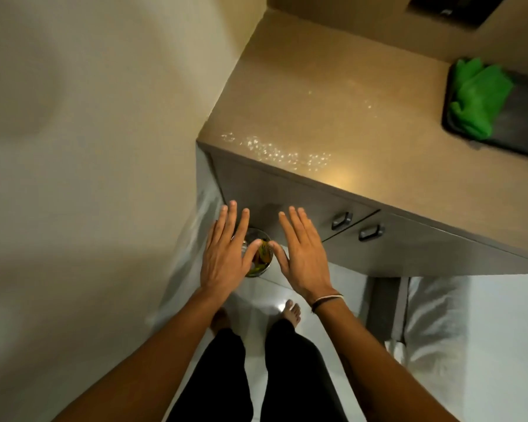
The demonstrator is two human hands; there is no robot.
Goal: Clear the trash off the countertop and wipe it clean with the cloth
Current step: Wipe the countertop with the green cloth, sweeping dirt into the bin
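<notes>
Smooth tan speckled countertop (333, 95), matte w/ a glossy patch of scattered glints (droplets or crumbs, can't tell) near its front left edge. Green cloth (477, 97), soft, crumpled, bunched in a lump on the left part of a dark rectangular tray (525, 123) at the far right; its long axis runs roughly near-to-far. Below the counter: grey flat-front cabinet doors (302, 205) w/ two small metal handles (342, 220). On the pale tiled floor, a small round metal bin (261, 264) holds colourful wrappers. Left hand (226, 257) and right hand (302, 254) both spread flat, fingers extended, palms down, holding nothing, hovering above the bin, close together but apart. Thin bands on right wrist.
</notes>
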